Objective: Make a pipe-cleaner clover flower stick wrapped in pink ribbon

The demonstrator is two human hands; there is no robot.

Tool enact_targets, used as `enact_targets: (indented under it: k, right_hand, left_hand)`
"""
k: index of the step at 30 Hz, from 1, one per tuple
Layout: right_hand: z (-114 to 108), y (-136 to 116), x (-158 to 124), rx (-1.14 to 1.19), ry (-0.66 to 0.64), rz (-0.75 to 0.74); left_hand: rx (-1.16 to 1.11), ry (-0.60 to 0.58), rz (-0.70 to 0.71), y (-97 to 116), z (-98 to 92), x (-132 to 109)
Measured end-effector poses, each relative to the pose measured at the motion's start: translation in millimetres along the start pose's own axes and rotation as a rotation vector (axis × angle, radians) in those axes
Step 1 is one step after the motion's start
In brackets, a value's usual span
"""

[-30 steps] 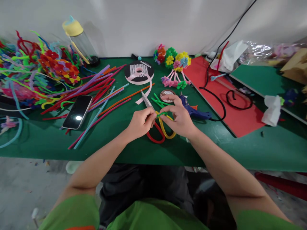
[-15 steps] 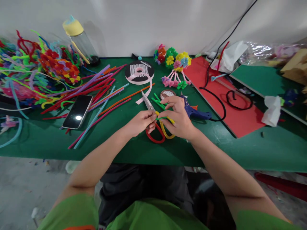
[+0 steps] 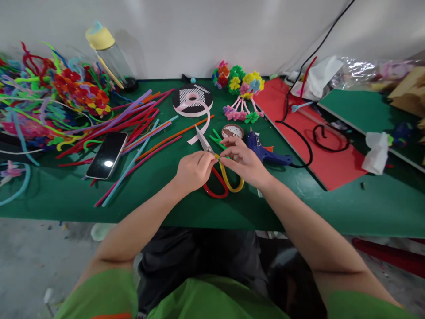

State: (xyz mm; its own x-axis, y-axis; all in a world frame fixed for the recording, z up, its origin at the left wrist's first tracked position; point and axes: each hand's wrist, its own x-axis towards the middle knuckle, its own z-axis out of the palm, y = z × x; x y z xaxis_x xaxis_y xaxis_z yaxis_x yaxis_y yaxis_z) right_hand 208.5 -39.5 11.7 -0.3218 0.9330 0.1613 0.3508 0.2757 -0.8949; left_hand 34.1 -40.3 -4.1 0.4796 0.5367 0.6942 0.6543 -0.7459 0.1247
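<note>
My left hand [image 3: 192, 170] and my right hand [image 3: 244, 161] meet over the green table [image 3: 186, 212], both pinching a short green pipe cleaner piece [image 3: 224, 157] between their fingertips. Directly beneath them lie scissors [image 3: 217, 173] with one red and one yellow handle loop, blades pointing away to the upper left. A few cut green pieces [image 3: 217, 139] lie just beyond my fingers. A blue glue gun [image 3: 262, 153] rests right of my right hand.
A phone [image 3: 107, 155] and several long coloured pipe cleaners [image 3: 146, 128] lie left. A ribbon spool [image 3: 193, 100], finished flowers [image 3: 242, 88], a small round tin [image 3: 232, 131], a bottle [image 3: 108, 53], a red board [image 3: 315, 137] with black cable sit behind and right.
My right hand has shifted slightly up and flattened, fingers now closed on the green piece nearer the left hand. The left hand stays almost still.
</note>
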Motion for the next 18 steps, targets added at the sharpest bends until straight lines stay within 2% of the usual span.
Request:
enact_targets:
  k: [4, 9, 18]
  right_hand:
    - [0.1, -0.6, -0.4, 0.050, -0.010, 0.035]
    - [0.8, 0.4, -0.3, 0.038, 0.004, 0.011]
    - [0.2, -0.9, -0.2, -0.089, 0.074, -0.115]
  left_hand:
    - [0.040, -0.024, 0.045, -0.7, 1.2, -0.2]
    - [0.022, -0.060, 0.019, -0.1, 2.1, -1.8]
    - [-0.304, -0.161, -0.259, 3.9, -3.5, 4.4]
